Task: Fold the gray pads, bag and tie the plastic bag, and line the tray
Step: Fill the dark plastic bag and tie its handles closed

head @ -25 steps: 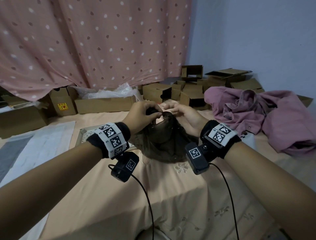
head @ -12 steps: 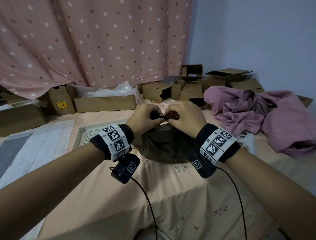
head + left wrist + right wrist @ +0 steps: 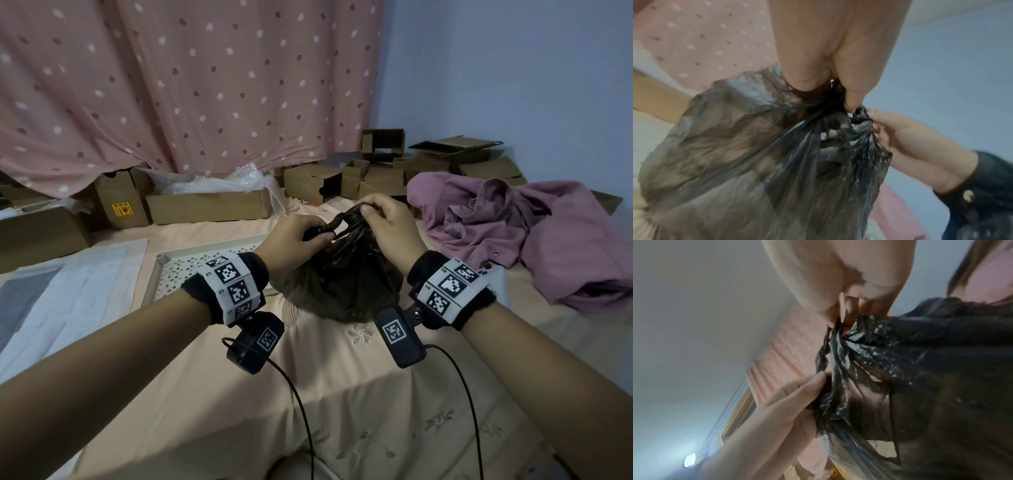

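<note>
A dark, see-through plastic bag (image 3: pixel 342 284) sits bulging on the peach bedsheet in front of me, its top gathered into twisted strips. My left hand (image 3: pixel 301 236) grips one gathered strip of the bag (image 3: pixel 756 154) at the lower left. My right hand (image 3: pixel 383 216) pinches the other strip of the bag (image 3: pixel 931 369) higher up at the right. The two strips cross between my hands. What the bag holds is hidden. A beige perforated tray (image 3: pixel 178 270) lies flat left of the bag, partly behind my left wrist.
A white sheet with a gray pad (image 3: pixel 65 291) lies on the far left. Cardboard boxes (image 3: pixel 209 205) line the curtain at the back. A pink heap of cloth (image 3: pixel 531 233) fills the right. A white object (image 3: pixel 500 277) lies by my right wrist.
My hands have drawn apart from a tight clasp. The right hand rose and pulled its strip up and right; the left stayed lower, and the bag's neck is stretched taller.
</note>
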`<state>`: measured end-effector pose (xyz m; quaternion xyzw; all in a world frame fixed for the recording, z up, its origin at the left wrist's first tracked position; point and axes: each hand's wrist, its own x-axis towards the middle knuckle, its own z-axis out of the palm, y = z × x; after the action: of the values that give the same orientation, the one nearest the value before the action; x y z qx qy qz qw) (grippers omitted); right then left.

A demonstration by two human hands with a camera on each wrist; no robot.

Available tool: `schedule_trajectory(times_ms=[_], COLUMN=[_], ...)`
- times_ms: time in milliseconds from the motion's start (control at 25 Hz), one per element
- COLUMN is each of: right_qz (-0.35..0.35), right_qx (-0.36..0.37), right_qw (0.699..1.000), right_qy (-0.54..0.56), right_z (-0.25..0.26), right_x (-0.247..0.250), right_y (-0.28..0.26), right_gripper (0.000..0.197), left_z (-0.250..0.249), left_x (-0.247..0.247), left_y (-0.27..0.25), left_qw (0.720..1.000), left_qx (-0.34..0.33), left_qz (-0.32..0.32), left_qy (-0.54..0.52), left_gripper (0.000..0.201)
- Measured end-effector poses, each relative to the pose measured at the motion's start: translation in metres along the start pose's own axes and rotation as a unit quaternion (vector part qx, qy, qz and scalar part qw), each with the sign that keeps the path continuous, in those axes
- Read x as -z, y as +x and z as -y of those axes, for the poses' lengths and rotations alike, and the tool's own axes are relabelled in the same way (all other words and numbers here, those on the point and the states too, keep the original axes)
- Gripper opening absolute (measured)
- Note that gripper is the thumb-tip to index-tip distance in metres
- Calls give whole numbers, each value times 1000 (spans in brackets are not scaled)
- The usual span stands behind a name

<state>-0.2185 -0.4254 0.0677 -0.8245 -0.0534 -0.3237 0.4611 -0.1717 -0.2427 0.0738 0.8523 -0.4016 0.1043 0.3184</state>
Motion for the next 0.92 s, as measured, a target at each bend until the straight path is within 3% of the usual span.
schedule_trajectory(times_ms=[240,320,440,600,760,920], right_qz=[-15,-30,-49,-52,-33,-5], right_qx=[-120,-149,-137,-174,-249,-264], right_qw=[991,985,989,979,933,899], right_qy=[59,76,39,96,258,350], right_z=[-14,-16,-17,-17,-21,-29], right_x=[6,9,12,17,23,32], right_y=[2,2,4,7,11,13], right_gripper=[29,30,26,25,31,28], left_z=[5,3,1,2,4,6], left_x=[6,4,4,4,5,5], left_y=[0,2,8,14,15,14], left_qw=[995,998,996,994,993,991], left_qx=[46,26,-15,-17,0,29], left_qz=[-4,-36,-82,-106,-97,-98], left_qy=[-91,-47,25,37,65,92], left_gripper=[26,24,21,18,16,16])
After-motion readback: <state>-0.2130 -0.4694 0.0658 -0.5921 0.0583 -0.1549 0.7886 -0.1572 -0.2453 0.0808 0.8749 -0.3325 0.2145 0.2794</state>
